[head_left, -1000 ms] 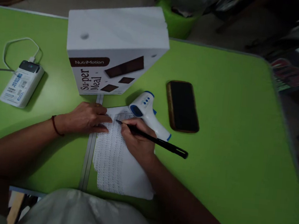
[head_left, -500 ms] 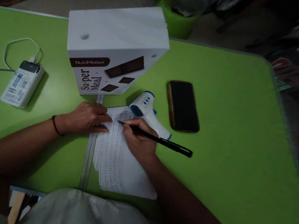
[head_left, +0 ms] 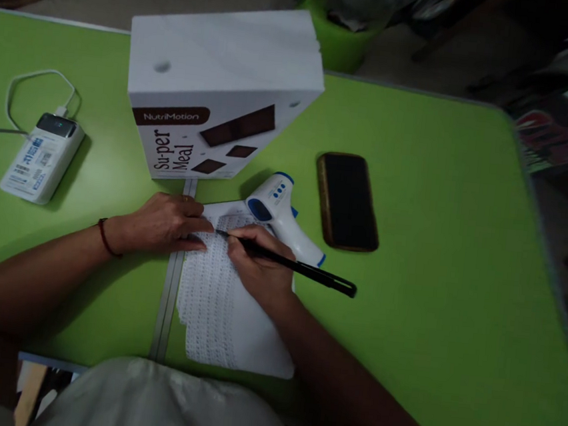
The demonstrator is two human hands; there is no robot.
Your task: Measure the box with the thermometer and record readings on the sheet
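Observation:
My right hand [head_left: 261, 264] is closed round a black pen [head_left: 303, 268], its tip on or just above the paper [head_left: 215, 300], close to my left fingertips. Rows of small handwriting cover the left part of the sheet; the lower right part is blank. My left hand [head_left: 170, 224] lies at the paper's upper left edge, fingers stretched out and apart, pressing on it. Just beyond my right hand a white and blue infrared thermometer [head_left: 286, 216] lies at the top of the sheet.
A tall white NutriMotion box [head_left: 228, 60] stands behind the paper. To the right lies a smartphone [head_left: 348, 202] in a brown case. A white power bank [head_left: 42, 159] with a cable [head_left: 41, 72] is at the left. A metal seam [head_left: 166, 309] crosses the green table [head_left: 429, 321].
My right hand and the pen have shifted slightly left along the paper, bringing the tip nearer my left fingers. The left hand stays in place.

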